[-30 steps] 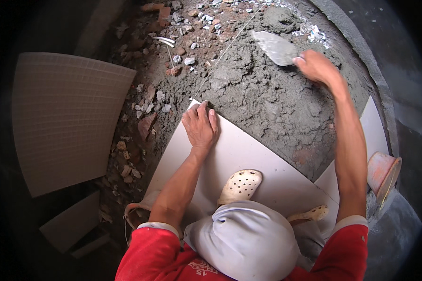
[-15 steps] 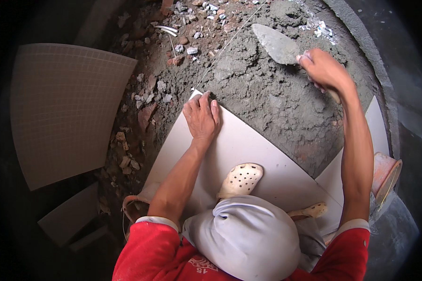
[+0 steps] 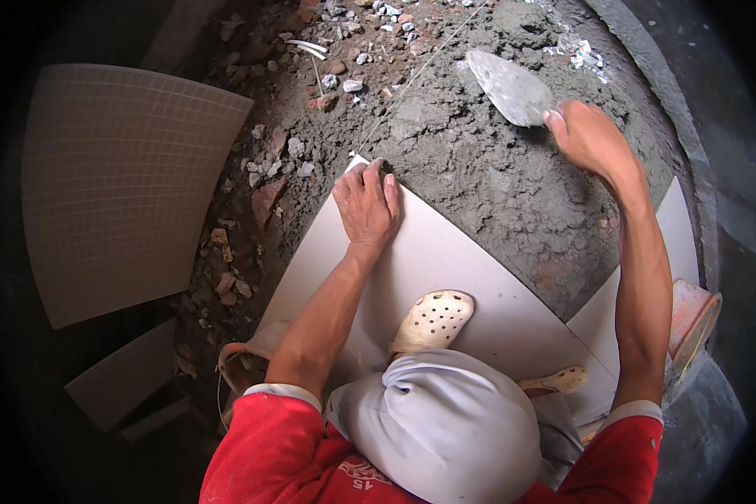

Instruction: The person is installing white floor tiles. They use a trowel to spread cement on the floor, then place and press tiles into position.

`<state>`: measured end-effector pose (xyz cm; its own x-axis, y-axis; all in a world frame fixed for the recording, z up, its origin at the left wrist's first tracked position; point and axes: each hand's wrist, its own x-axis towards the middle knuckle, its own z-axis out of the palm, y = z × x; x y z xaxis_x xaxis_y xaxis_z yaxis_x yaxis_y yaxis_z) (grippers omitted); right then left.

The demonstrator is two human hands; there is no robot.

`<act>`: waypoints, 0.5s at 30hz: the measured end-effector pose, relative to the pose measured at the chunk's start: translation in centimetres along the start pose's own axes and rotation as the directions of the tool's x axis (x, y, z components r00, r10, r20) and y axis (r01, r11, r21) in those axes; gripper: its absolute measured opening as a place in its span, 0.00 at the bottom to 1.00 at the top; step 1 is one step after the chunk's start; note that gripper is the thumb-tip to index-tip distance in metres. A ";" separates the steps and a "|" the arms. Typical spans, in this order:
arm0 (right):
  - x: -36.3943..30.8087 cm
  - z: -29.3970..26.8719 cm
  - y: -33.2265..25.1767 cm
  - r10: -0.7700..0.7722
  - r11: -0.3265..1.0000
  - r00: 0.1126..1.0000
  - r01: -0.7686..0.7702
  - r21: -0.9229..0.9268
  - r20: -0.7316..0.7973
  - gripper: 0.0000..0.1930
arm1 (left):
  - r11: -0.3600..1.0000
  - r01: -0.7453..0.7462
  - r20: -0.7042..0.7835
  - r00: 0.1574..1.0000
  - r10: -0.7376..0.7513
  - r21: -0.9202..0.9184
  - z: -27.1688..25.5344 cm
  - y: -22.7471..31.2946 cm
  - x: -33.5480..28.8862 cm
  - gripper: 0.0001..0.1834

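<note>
Mortar (image 3: 479,168) lies spread grey and lumpy over the ground ahead, and the right hand (image 3: 588,139) reaches out across it, its grip closed on the handle of a trowel (image 3: 508,84). The trowel's pointed blade, smeared with grey, sits at the far side of the mortar, angled up and to the left. The left hand (image 3: 368,202) rests flat, fingers together and holding nothing, on the far corner of a pale tile (image 3: 445,260), right where the tile's edge meets the mortar. That tile lies flat under the person, with a cream clog (image 3: 433,319) standing on it near the middle and a second clog (image 3: 554,382) at its near right edge. Another pale tile (image 3: 676,231) shows to the right, beside an orange bucket (image 3: 693,315). Rubble (image 3: 252,202) of broken brick and stones borders the mortar on the left. Further left a large gridded tile back (image 3: 118,185) lies face down.
</note>
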<state>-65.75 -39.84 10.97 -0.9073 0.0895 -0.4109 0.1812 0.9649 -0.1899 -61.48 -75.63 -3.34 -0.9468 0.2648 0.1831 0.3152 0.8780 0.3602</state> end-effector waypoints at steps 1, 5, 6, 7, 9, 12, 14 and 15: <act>0.5 0.1 0.0 0.019 1.000 0.999 -0.019 -0.007 0.026 0.21 | 1.000 0.000 0.001 1.000 0.000 0.014 0.0 0.0 0.0 0.21; 2.3 0.8 -0.2 -0.001 0.999 0.999 0.003 -0.048 0.034 0.22 | 1.000 -0.014 0.004 1.000 0.014 -0.020 -0.1 0.0 0.3 0.21; 2.6 0.8 -0.5 -0.040 0.997 0.999 0.041 -0.066 0.016 0.22 | 1.000 -0.009 0.009 1.000 0.009 -0.027 -0.1 -0.1 0.3 0.21; 2.3 0.7 -0.5 -0.039 0.994 0.999 0.040 -0.106 0.012 0.22 | 0.999 0.008 0.024 1.000 -0.007 -0.034 -0.2 -0.1 0.1 0.21; 1.8 0.5 -1.1 -0.037 0.982 0.999 0.037 -0.185 0.004 0.22 | 1.000 0.010 0.020 1.000 -0.010 -0.023 -0.2 0.0 0.0 0.20; 1.1 0.6 -3.1 -0.015 1.000 0.997 0.015 0.003 0.078 0.24 | 1.000 0.005 0.007 1.000 -0.005 -0.004 -0.1 0.0 0.0 0.20; -0.1 0.5 -3.9 -0.041 0.952 0.962 -0.045 0.304 0.270 0.24 | 1.000 -0.003 0.000 1.000 0.003 -0.002 0.0 0.0 0.0 0.20; -0.6 0.6 -4.1 0.026 0.870 0.884 -0.250 0.424 0.467 0.24 | 1.000 -0.005 0.001 1.000 0.005 -0.006 0.0 0.0 0.1 0.20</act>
<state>-65.71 -44.01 11.49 -0.6196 -0.0115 -0.7848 0.5453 0.7128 -0.4410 -61.57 -75.60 -3.37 -0.9453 0.2693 0.1842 0.3202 0.8742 0.3651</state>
